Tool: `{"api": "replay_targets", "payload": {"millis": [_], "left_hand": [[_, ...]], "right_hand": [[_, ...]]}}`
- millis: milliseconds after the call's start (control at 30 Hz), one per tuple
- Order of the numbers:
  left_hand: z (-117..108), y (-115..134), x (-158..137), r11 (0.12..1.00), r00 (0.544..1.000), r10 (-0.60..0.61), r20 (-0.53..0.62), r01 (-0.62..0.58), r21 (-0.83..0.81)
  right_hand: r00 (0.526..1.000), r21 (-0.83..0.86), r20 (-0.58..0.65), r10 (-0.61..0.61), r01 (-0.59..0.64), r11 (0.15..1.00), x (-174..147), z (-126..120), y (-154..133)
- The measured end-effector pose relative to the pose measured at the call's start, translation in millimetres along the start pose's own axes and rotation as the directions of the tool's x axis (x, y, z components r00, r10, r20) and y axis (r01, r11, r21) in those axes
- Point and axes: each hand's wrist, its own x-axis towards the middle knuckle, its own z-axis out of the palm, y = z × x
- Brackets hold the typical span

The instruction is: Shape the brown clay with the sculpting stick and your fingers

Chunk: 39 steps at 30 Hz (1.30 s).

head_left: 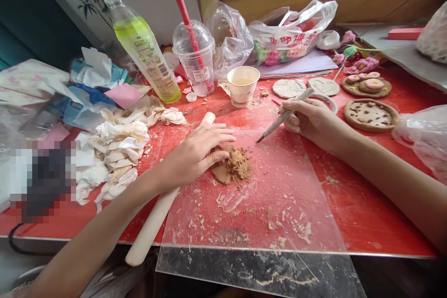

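My left hand (199, 153) lies with its fingers stretched out, its thumb on the edge of a flat brown clay piece (220, 172). Crumbly brown clay (240, 164) is heaped on the right part of that piece. Off to the right, my right hand (307, 118) grips a slim grey clay tool (282, 118) like a pen. The tool's dark, clay-smeared tip points down and left, a short way from the heap. Under my left wrist runs a white rolling pin (152, 228), partly hidden. A clear plastic sheet (279, 191) with clay scraps lies beneath the clay.
Crumpled tissues (118, 149) lie at left. Behind stand a green drink bottle (146, 51), a plastic cup (199, 65) with a red straw and a paper cup (242, 88). Clay discs (370, 114) and a tape roll (326, 100) sit at right. The sheet overhangs the front table edge.
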Motion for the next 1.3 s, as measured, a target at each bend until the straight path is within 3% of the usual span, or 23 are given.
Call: {"api": "replay_targets", "payload": {"millis": [233,333,633,933,1033,1133,1200,1300], "left_hand": [[-7,-19,-5,0.939,0.998,0.056,-0.015,-0.047,0.341],[-6,-21,-5,0.917,0.998,0.059,-0.011,-0.05,0.396],[-13,-6,-4,0.971,0.995,-0.001,0.103,-0.024,0.24],[-10,-14,-5,0.98,0.991,0.017,0.135,-0.043,0.193],[-11,-8,-4,0.993,1.0,0.004,0.027,-0.007,0.121],[-11,-2,-5,1.0,0.981,0.002,-0.196,-0.002,-0.001],[-11,0,-5,0.993,0.934,-0.02,-0.356,-0.023,-0.114],[-14,3,2,0.985,0.805,-0.091,-0.587,-0.015,-0.172]], "right_hand": [[1.0,0.008,-0.012,0.013,-0.013,1.0,-1,2,-1],[1.0,0.007,-0.014,0.008,-0.008,1.0,-1,1,-1],[1.0,-0.035,0.001,-0.009,0.009,0.999,-1,2,-1],[1.0,-0.047,0.002,-0.02,0.02,0.999,-1,2,-1],[1.0,-0.044,-0.004,-0.009,0.009,0.999,-1,2,-1],[1.0,-0.015,-0.011,0.005,-0.006,1.0,-1,1,-1],[1.0,-0.002,-0.014,0.006,-0.006,1.0,-1,1,-1],[1.0,-0.009,-0.005,0.001,-0.001,1.0,0,0,-1]]}}
